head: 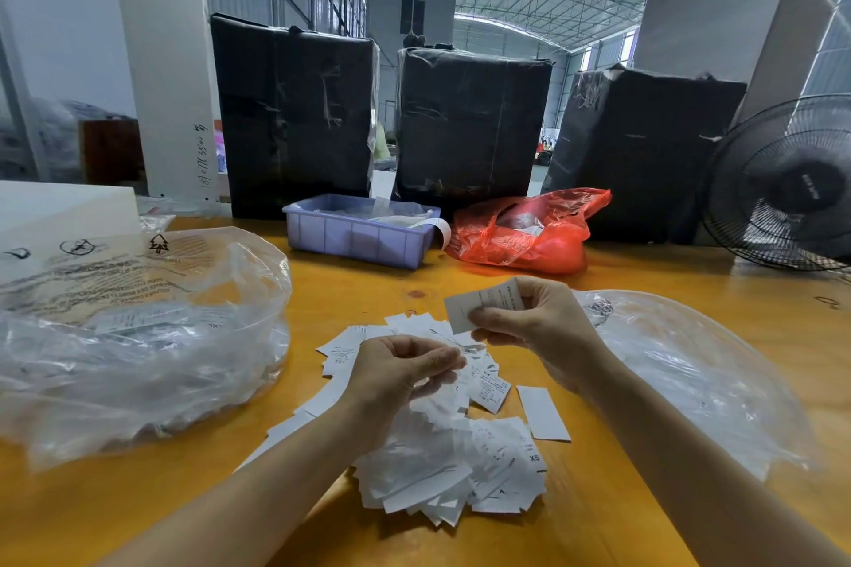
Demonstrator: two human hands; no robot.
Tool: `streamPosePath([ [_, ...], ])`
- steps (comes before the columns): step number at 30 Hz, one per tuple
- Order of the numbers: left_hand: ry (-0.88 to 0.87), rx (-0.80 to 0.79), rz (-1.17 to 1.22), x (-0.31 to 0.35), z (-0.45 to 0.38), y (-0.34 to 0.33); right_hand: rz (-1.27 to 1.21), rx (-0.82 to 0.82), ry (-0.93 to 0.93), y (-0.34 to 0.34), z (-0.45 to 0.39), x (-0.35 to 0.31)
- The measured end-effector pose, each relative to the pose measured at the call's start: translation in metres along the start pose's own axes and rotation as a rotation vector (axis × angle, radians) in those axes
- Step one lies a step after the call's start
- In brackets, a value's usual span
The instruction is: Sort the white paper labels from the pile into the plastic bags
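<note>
One label (pixel 483 308) is pinched by the right hand (pixel 534 327); left hand (pixel 396 373) fingers are curled over the pile (pixel 460 451). Two clear bags (pixel 138 336) are laid beside it.

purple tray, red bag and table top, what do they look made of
Purple tray: looks like rigid moulded plastic, matte, with ribbed sides. Red bag: thin glossy plastic film, crinkled and see-through. Table top: probably wood or plywood with a smooth orange-yellow finish; a knot and faint grain show.

Behind on the wooden table (pixel 644 285) stand three black-wrapped bales (pixel 469 124), a lavender tray (pixel 354 239), a red bag (pixel 525 230) and a fan (pixel 787 184).
</note>
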State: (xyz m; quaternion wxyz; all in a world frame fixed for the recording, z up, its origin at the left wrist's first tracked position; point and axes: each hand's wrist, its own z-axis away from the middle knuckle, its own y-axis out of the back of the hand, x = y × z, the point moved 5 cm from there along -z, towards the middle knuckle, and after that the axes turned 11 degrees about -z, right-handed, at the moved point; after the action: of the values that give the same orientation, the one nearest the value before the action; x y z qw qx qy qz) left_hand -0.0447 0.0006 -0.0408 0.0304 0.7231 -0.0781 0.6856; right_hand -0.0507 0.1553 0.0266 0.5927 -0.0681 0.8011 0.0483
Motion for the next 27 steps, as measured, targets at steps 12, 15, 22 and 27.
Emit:
streamPosePath([
  [12,-0.003,0.004,-0.017,-0.0005,-0.0011,-0.0001,0.112,-0.057,0.021,-0.0052,0.0004,0.0017],
  [15,-0.005,0.004,-0.008,-0.0008,-0.0013,-0.0002,0.128,-0.043,0.046,-0.0055,0.0007,0.0012],
  [22,-0.006,0.011,-0.011,-0.0015,-0.0022,0.0002,0.12,0.004,0.058,0.0004,-0.001,-0.0003],
  [27,-0.005,0.023,0.005,-0.0017,-0.0024,0.0012,0.133,-0.04,0.025,-0.0029,-0.0003,0.0032],
])
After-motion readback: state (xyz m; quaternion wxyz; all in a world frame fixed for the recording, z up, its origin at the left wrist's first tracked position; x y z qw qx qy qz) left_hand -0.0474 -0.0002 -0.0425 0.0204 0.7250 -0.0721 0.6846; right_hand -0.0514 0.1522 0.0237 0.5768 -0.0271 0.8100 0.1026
